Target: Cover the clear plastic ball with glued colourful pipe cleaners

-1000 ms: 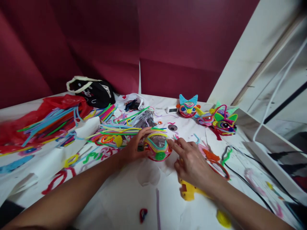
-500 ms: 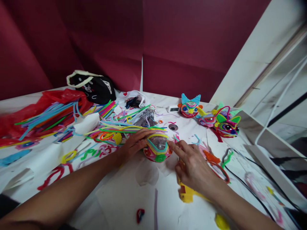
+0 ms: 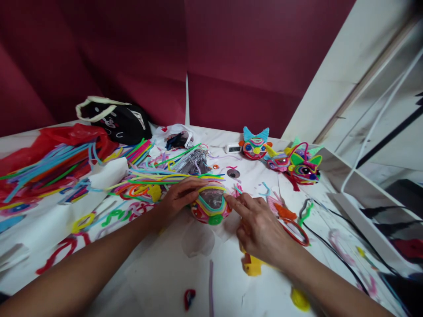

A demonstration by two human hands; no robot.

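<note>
A round, clear-topped craft head [image 3: 211, 210] covered in coloured pipe cleaners stands on the white tabletop in front of me. Yellow and light-blue strips edge its clear patch, and a green disc sits low on its front. My left hand [image 3: 180, 198] is closed around its left side, the fingertips at its upper rim. From the right, my right hand [image 3: 256, 220] presses a stretched index finger against its side, with the other fingers loosely curled. Below that hand lies a yellow tool [image 3: 253, 266], perhaps a glue gun, partly hidden by the hand and forearm.
Loose pipe cleaners [image 3: 148, 178] and a red plastic bag [image 3: 29, 145] spread over the left. A black pouch [image 3: 122, 125] stands behind. Finished craft heads [image 3: 256, 147] sit at the back right. A power strip [image 3: 370, 231] and black cable [image 3: 330, 251] lie right.
The whole view has shifted slightly, so things appear further left. My hands keep nearly the same hold on the craft head, with the right index finger still against its side.
</note>
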